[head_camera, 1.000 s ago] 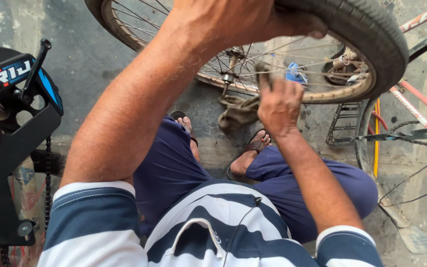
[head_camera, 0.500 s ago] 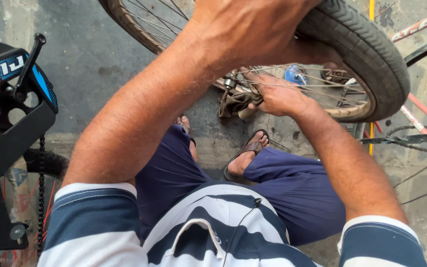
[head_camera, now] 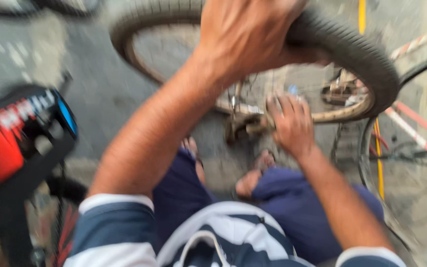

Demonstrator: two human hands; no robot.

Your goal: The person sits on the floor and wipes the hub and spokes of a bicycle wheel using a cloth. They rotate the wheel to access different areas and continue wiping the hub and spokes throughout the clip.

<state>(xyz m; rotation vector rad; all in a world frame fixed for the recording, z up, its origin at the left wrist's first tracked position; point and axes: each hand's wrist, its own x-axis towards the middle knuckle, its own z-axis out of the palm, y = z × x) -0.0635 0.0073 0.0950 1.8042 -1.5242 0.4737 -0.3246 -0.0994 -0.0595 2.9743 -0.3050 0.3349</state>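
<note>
Taking the bicycle wheel [head_camera: 362, 64] as the landmark and going left to right: well off to its left, a black stand with a red and blue panel [head_camera: 21, 143] is standing on the concrete floor [head_camera: 100, 94], blurred by the camera's motion.

The left hand [head_camera: 245, 34] is closing over the top of the wheel, fingers wrapping the black treaded tyre [head_camera: 352, 49], so it is clamped on the tyre itself. Rubber like this is likely giving a sure, non-slip grip, and the wheel as a whole is probably stiff and fairly light, easy to steady from the rim with one hand. The thin spokes [head_camera: 307, 94] look like the part to avoid gripping, since they would bend or pinch.

Below the wheel's lower rim, the right hand [head_camera: 290, 126] is reaching in at the hub side, fingers curling around a dark metal part [head_camera: 245, 127] near the axle; the blur is hiding whether it is gripping firmly or merely touching. That part is probably hard, greasy and slippery.

The hands are apart, one above the wheel and one beneath it. Right of the wheel, a second bicycle's frame [head_camera: 411, 118] is leaning close by.
</note>
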